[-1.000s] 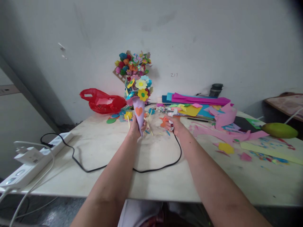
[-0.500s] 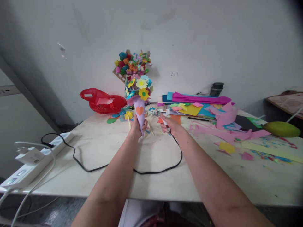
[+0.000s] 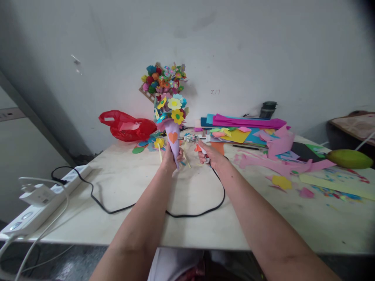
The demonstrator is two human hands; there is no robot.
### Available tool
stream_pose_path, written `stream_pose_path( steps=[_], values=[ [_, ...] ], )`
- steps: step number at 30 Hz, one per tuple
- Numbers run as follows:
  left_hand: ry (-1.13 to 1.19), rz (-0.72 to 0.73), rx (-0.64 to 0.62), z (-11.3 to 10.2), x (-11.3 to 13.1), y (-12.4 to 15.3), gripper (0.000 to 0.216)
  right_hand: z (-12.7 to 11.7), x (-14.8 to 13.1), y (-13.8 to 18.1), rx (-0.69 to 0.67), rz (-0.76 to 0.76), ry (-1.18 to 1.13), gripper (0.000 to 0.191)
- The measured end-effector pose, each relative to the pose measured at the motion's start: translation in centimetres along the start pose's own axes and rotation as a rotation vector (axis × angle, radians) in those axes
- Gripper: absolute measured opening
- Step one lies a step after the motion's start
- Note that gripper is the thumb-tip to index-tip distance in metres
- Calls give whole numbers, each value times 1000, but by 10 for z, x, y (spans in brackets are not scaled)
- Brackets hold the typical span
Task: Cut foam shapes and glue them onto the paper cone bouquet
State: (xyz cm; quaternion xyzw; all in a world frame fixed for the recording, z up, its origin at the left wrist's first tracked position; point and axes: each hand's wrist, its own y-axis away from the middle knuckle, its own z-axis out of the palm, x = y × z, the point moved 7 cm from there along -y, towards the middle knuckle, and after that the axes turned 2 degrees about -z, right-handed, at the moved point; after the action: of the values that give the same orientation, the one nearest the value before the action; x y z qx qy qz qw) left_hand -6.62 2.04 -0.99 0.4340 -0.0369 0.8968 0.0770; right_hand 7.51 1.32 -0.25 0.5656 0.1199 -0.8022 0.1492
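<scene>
My left hand [image 3: 168, 158] is wrapped round the lower part of a paper flower bouquet [image 3: 174, 127], a lilac cone with an orange heart on its front. Yellow, blue and pink paper flowers fill the top of the cone, which stands nearly upright. In my right hand [image 3: 213, 156] is a corded hot glue gun [image 3: 198, 148], white with an orange part, its front end directed left at the cone. I cannot tell whether its tip touches the paper. A black cord [image 3: 195, 214] runs from it across the table.
A white power strip [image 3: 63, 187] lies at the left edge. Behind are a red plastic bag [image 3: 129, 127] and more flowers [image 3: 164, 80] by the wall. Paper scraps [image 3: 281, 166], rolled sheets [image 3: 249, 121], a dark cup [image 3: 267, 110] and a green oval object [image 3: 350, 159] are on the right.
</scene>
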Motion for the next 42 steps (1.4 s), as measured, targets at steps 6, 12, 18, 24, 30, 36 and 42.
stream_pose_path(
  steps=[6,12,18,24,30,36,42],
  values=[
    [1,1,12,3,0,2,58,-2,2,-2,20,-3,5,51],
    [14,-4,2,4,0,2,59,0,3,-2,6,1,-4,49],
    [39,-11,1,5,0,3,58,3,4,-2,9,14,12,48],
    [39,-15,-14,6,0,4,57,6,5,-1,-5,16,3,48],
    [30,2,-16,6,1,4,55,8,7,-1,-24,28,3,47],
    [31,-4,-13,6,1,4,54,9,7,0,-32,48,11,48],
    [41,-4,-26,4,0,1,54,9,7,1,-39,76,26,49]
  ],
)
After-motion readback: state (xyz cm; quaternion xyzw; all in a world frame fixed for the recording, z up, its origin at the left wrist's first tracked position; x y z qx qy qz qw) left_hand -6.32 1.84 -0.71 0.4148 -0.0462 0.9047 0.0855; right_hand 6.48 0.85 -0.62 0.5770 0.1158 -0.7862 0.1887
